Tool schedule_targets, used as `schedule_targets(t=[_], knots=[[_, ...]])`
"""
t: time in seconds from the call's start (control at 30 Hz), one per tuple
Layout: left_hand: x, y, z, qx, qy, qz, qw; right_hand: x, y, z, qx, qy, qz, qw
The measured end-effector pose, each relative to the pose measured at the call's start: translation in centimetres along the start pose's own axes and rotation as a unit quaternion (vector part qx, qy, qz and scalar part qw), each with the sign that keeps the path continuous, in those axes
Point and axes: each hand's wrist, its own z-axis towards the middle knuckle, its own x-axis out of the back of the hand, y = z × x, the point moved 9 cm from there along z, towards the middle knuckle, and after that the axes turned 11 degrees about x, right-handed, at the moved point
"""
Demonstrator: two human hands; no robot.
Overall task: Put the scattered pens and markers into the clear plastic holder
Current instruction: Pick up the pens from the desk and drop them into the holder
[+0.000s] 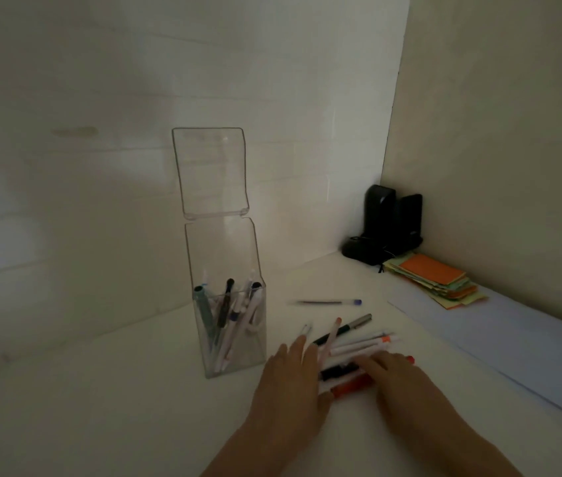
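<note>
A tall clear plastic holder [238, 352] stands on the white desk with its hinged lid [209, 173] flipped up, and several pens and markers stand inside it. To its right a pile of pens and markers [358, 342] lies on the desk. My left hand [289, 383] rests flat against the pile's left side, fingers apart. On the pile's right side lies my right hand [396, 376], fingers over the pens. Neither hand has a pen lifted. One blue-capped pen [327, 302] lies alone farther back.
A stack of coloured sticky notes [437, 280] and black speakers [389, 225] sit in the right back corner. White paper sheets [513, 342] lie along the right wall. Walls close the desk at the back and right.
</note>
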Motion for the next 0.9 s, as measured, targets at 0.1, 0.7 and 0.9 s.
schedule_targets(t=[0.1,0.7,0.9], knots=[[-0.5,0.8,1.5,0.016,-0.005,0.012,1.000,0.4,-0.4,-0.1,0.004,0.044,-0.047,0.998],[0.9,-3.8,0.6,0.077,0.046,0.082,0.993,0.0,-1.5,1.7,0.017,-0.074,-0.063,0.995],[0.8,-5.2,-0.9,0.088,-0.046,0.032,0.995,0.6,-2.3,3.4,0.052,-0.128,-0.142,0.980]])
